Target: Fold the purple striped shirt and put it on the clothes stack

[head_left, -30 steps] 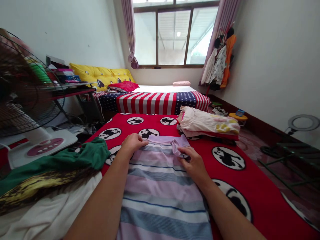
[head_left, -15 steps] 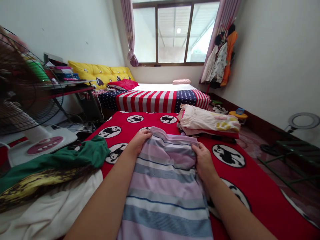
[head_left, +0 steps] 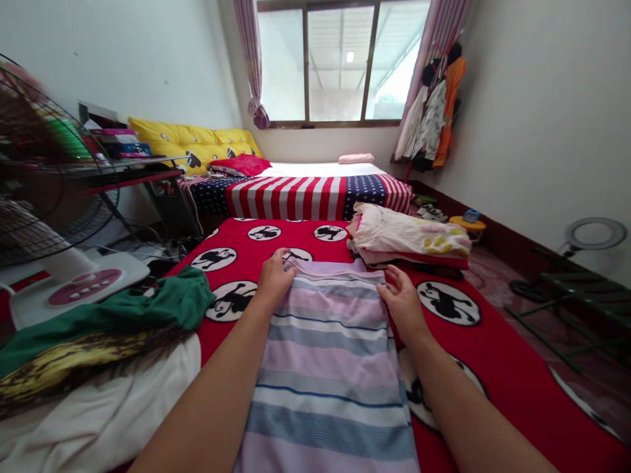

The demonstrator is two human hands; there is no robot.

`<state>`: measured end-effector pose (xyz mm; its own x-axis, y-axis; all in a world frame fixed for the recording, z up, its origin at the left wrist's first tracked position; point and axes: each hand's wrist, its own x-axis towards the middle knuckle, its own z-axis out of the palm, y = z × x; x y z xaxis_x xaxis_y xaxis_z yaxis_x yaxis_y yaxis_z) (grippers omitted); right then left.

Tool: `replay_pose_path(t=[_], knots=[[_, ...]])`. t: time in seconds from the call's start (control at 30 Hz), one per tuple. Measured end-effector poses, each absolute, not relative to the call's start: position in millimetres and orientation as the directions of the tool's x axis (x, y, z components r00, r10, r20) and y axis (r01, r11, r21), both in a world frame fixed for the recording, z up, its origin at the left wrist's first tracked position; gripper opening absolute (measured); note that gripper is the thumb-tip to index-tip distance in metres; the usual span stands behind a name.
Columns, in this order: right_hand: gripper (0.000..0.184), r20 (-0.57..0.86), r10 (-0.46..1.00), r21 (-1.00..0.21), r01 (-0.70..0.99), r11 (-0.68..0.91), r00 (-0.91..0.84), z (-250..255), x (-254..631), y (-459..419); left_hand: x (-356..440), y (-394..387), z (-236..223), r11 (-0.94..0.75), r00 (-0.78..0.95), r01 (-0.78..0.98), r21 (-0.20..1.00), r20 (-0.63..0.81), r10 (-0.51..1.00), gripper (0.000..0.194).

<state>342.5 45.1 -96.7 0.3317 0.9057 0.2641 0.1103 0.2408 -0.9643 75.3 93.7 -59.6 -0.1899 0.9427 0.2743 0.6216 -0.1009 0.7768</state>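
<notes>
A striped garment (head_left: 328,355) in lilac, grey and blue bands lies lengthwise on a red blanket (head_left: 493,355) with black-and-white round prints. My left hand (head_left: 275,278) pinches the garment's far left corner, fingers closed on the cloth. At the far right corner rests my right hand (head_left: 401,301), with its fingers stretched out along the cloth's edge. The garment's far edge lies flat and straight between the two hands.
A stack of folded clothes (head_left: 407,240) sits just beyond my right hand. A heap of green, yellow and white laundry (head_left: 103,341) lies at the left, beside a standing fan (head_left: 44,217). A bed with a stars-and-stripes cover (head_left: 305,194) stands under the window.
The far end of the garment was lifted and bunched half a second ago; now it lies flat and smooth. My right hand has gone from gripping the cloth to lying open beside it.
</notes>
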Motion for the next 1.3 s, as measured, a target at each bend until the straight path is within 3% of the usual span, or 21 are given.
replay_pose_path(t=[0.1, 0.13, 0.2, 0.3, 0.4, 0.47, 0.57, 0.83, 1.03, 1.1, 1.2, 1.3], knots=[[0.046, 0.492, 0.793, -0.836, 0.448, 0.316, 0.359, -85.2, 338.7, 37.2, 82.4, 86.6, -45.3, -0.205, -0.087, 0.813, 0.545, 0.462, 0.882, 0.034], [0.039, 0.560, 0.762, -0.776, 0.529, 0.343, 0.326, -80.3, 335.2, 33.1, 85.5, 84.4, -40.6, -0.260, -0.027, 0.820, 0.509, 0.487, 0.873, 0.026], [0.027, 0.628, 0.752, -0.688, 0.595, 0.415, 0.201, -72.0, 325.9, 24.9, 92.3, 81.0, -34.1, -0.388, 0.135, 0.737, 0.553, 0.443, 0.886, 0.021], [0.029, 0.558, 0.821, -0.599, 0.626, 0.500, -0.121, -70.1, 313.4, 18.4, 101.5, 78.6, -37.8, -0.497, 0.463, 0.588, 0.638, 0.238, 0.854, 0.034], [0.047, 0.329, 0.893, -0.425, 0.796, 0.431, -0.308, -79.9, 312.4, 20.9, 106.1, 79.0, -55.6, -0.524, 0.582, 0.639, 0.563, 0.090, 0.808, 0.047], [0.059, 0.195, 0.950, -0.328, 0.896, 0.298, -0.245, -86.9, 317.3, 24.8, 106.9, 79.8, -67.8, -0.530, 0.568, 0.704, 0.474, 0.073, 0.820, 0.053], [0.067, 0.120, 0.984, -0.277, 0.947, 0.161, -0.132, -91.9, 324.1, 28.9, 107.3, 80.2, -77.6, -0.531, 0.547, 0.747, 0.400, 0.085, 0.833, 0.054], [0.069, 0.139, 0.983, -0.231, 0.962, 0.147, -0.117, -92.5, 322.4, 28.2, 111.6, 74.4, -83.2, -0.579, 0.561, 0.773, 0.261, 0.147, 0.815, 0.056], [0.066, 0.178, 0.973, -0.221, 0.957, 0.187, -0.149, -94.4, 325.0, 27.9, 103.2, 67.4, -69.2, -0.594, 0.560, 0.738, 0.321, 0.200, 0.804, 0.049], [0.066, 0.186, 0.971, -0.221, 0.957, 0.188, -0.148, -95.0, 325.4, 28.0, 89.4, 59.3, -57.5, -0.537, 0.449, 0.758, 0.371, 0.300, 0.842, 0.040], [0.064, 0.205, 0.967, -0.230, 0.953, 0.197, -0.151, -95.8, 325.2, 28.2, 57.7, 41.5, -46.4, -0.312, 0.096, 0.835, 0.452, 0.440, 0.893, 0.024], [0.063, 0.221, 0.964, -0.239, 0.950, 0.200, -0.147, -96.1, 324.5, 28.5, 25.1, 22.9, -50.2, -0.092, -0.148, 0.840, 0.535, 0.389, 0.909, 0.015]])
